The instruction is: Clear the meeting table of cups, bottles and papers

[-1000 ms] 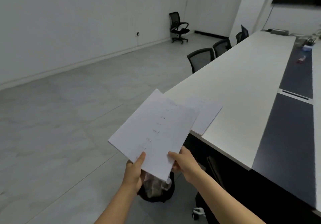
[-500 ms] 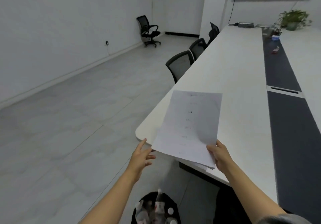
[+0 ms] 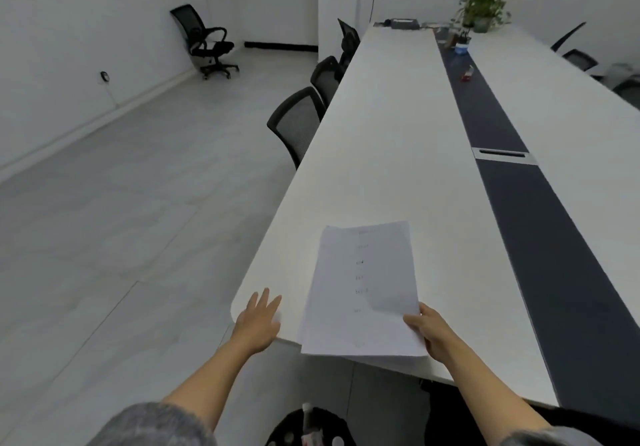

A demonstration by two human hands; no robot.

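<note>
At the long white meeting table [image 3: 388, 155], the right hand [image 3: 434, 333] is gripping the printed paper sheets [image 3: 363, 293] by their near corner while the left hand [image 3: 258, 324] is hovering open-fingered just beside them.

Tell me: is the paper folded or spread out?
Spread out: the paper shows as one full flat rectangle, its near right corner held by the right hand.

Worktop [image 3: 381, 134] — smooth white top, matt w/ a faint sheen. Dark strip [image 3: 540, 238] down its middle: matt, flat, w/ a pale metallic-looking plate [image 3: 502, 159] set in. Paper sheets [image 3: 363, 290] — thin white paper, matt, slightly buckled. Floor [image 3: 121, 203]: pale grey tiles, smooth, low gloss. Chairs [image 3: 298, 123]: black mesh-cloth backs, frames prob. plastic. Sleeves [image 3: 156, 425]: grey cloth, soft, fuzzy-looking. Walls [image 3: 69, 13]: plain white, matt. Bin [image 3: 287, 428]: black, dull finish; material can't tell.
</note>
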